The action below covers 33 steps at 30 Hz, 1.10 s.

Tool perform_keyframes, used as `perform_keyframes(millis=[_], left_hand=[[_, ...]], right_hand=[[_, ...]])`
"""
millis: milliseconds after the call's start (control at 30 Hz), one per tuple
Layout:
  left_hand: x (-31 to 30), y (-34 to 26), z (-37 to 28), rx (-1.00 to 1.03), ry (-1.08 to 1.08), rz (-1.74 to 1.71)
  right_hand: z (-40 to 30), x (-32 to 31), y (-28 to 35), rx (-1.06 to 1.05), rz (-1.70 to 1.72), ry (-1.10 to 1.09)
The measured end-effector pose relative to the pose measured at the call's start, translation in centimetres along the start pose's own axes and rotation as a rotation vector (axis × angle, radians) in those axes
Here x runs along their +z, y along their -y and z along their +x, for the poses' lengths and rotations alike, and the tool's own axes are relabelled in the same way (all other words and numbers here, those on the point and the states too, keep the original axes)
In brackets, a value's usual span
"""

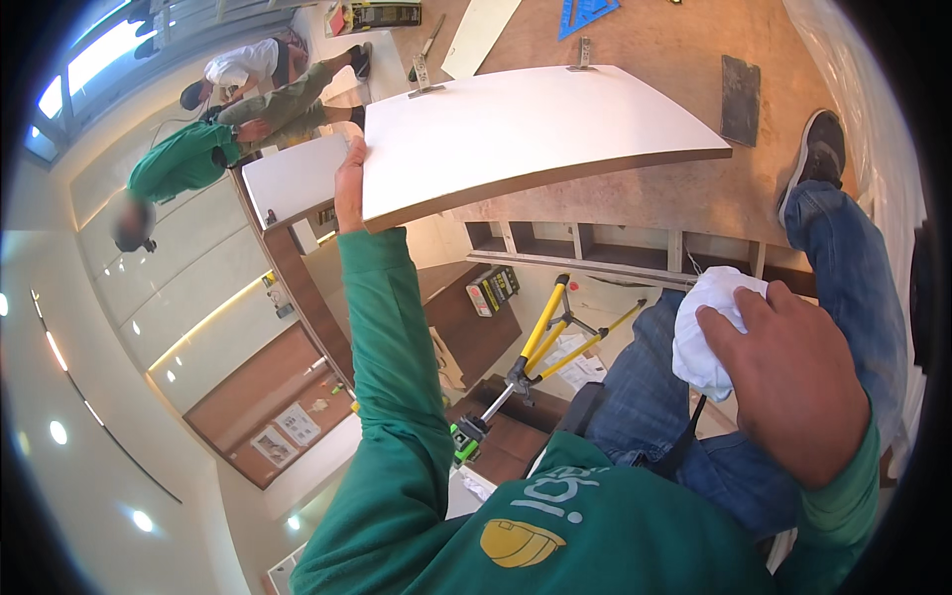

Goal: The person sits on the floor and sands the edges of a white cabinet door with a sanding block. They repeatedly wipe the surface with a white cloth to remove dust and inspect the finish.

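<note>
My left hand (349, 187) grips the left end of a white cabinet door panel (520, 130) with a brown edge. Two metal cabinet hinges (424, 80) stick out from its far side. The panel is tilted above a plywood surface (654, 44). In my right hand (799, 372) is a bunched white cloth (714, 320), held in front of my knee and apart from the panel.
A blue speed square (584, 16) and a dark flat slab (740, 100) lie on the plywood. Below stands a yellow tripod (547, 320) with a green-and-black device (468, 439). Two people (182, 160) are at the left, near a white-topped counter (294, 178).
</note>
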<state>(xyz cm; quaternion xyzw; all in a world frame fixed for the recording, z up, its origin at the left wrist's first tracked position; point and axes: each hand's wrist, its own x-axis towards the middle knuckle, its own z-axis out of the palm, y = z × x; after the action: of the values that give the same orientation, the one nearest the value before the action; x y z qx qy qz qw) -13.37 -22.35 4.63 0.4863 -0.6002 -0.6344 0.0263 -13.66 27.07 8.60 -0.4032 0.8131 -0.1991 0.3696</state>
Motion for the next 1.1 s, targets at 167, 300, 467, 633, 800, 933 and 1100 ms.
perform_keyframes(millis=[167, 300, 467, 633, 800, 933, 1100], left_hand=[[-4.1, -0.8, 4.4, -0.066, 0.168, -0.053], [-2.7, -1.1, 4.8, 0.06, 0.072, 0.161], [-4.8, -1.9, 6.2, -0.065, 0.168, -0.078], [-4.2, -1.2, 6.1, -0.068, 0.179, -0.105], [-0.6, -0.6, 1.0, 0.069, 0.048, 0.117], [3.4, 1.0, -5.2, -0.063, 0.03, 0.047], [6.2, 4.8, -9.7, 0.089, 0.116, 0.07]], right_hand=[[-0.3, 0.8, -1.0, 0.072, 0.002, 0.005], [0.0, 0.6, -1.5, 0.131, -0.007, 0.036], [-0.1, -0.4, -2.2, 0.138, 0.003, 0.067], [-0.4, 0.1, -2.8, 0.149, 0.021, 0.015], [-0.4, 1.0, -9.6, 0.188, 0.114, -0.296], [3.8, 6.7, -23.4, 0.534, 0.298, -0.6], [10.0, 14.1, -33.0, 0.853, 0.374, -0.731]])
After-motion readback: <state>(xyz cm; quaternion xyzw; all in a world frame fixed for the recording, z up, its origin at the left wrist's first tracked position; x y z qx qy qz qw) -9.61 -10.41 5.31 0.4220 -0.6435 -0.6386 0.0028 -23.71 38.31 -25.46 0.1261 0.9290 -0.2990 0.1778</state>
